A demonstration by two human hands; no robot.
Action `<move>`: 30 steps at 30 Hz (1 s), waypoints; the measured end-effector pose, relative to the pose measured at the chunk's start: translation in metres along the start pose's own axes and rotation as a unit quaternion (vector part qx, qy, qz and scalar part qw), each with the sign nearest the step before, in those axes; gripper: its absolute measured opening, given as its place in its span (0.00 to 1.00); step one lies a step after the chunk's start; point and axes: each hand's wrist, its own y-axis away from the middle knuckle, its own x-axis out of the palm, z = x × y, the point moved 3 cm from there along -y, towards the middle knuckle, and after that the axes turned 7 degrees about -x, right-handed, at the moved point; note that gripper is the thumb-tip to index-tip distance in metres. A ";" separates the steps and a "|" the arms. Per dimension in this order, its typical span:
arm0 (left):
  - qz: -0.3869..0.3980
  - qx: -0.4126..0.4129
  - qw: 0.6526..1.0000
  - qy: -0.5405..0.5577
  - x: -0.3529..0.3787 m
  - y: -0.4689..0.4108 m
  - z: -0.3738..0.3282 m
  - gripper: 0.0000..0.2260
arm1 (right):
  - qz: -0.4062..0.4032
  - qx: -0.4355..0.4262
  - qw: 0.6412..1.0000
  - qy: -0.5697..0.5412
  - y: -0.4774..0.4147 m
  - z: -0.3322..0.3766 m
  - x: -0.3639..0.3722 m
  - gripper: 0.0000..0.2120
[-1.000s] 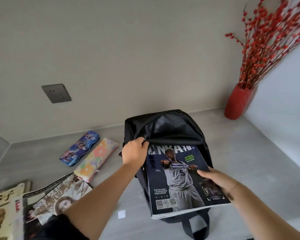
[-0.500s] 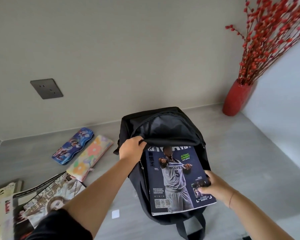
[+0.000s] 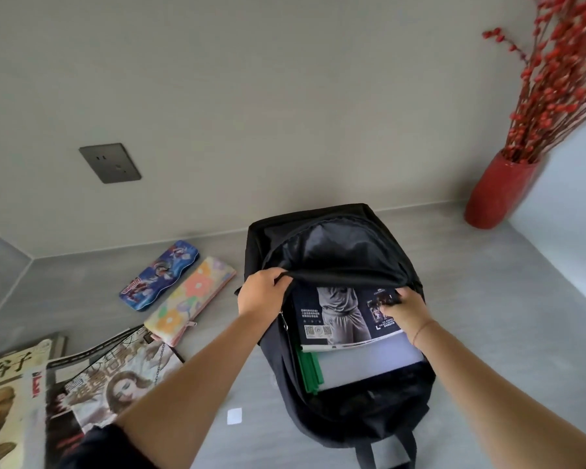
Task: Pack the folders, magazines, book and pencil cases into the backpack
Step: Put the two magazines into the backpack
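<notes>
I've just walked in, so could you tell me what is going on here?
A person is packing a black backpack on the grey table. The left hand holds its opening wide; the right hand grips a basketball magazine, half inside, on top of folders. A blue pencil case, a floral pencil case and more magazines lie to the left, unpacked.

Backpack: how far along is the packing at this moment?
Done: green-spined folders and a pale folder lie inside the backpack. In hand: the left hand holds the opening wide while the right hand holds the basketball magazine, partway in on top of them. Left: the blue pencil case, the floral pencil case, a fashion magazine and a book lie on the table outside.
</notes>
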 end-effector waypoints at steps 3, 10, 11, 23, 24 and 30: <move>-0.010 -0.014 1.000 0.010 -0.001 -0.003 0.005 0.09 | -0.005 0.026 1.000 0.011 -0.017 0.006 0.013 0.10; -0.002 -0.015 1.000 0.015 0.001 -0.003 0.010 0.09 | -0.005 0.019 0.989 0.150 0.006 0.010 0.021 0.25; 0.001 -0.015 1.000 0.018 0.002 -0.003 0.010 0.09 | -0.007 0.011 0.985 0.170 0.015 0.011 0.022 0.28; -0.080 0.031 0.996 0.029 -0.043 0.044 0.067 0.14 | 0.080 -0.293 0.949 0.081 0.127 0.102 0.136 0.11; -0.095 0.002 0.995 0.029 -0.055 0.049 0.088 0.14 | 0.102 -0.289 0.949 0.076 0.131 0.109 0.155 0.11; -0.161 -0.247 0.955 0.027 -0.110 0.089 0.231 0.16 | 0.258 -0.190 0.938 0.131 0.149 0.116 0.262 0.17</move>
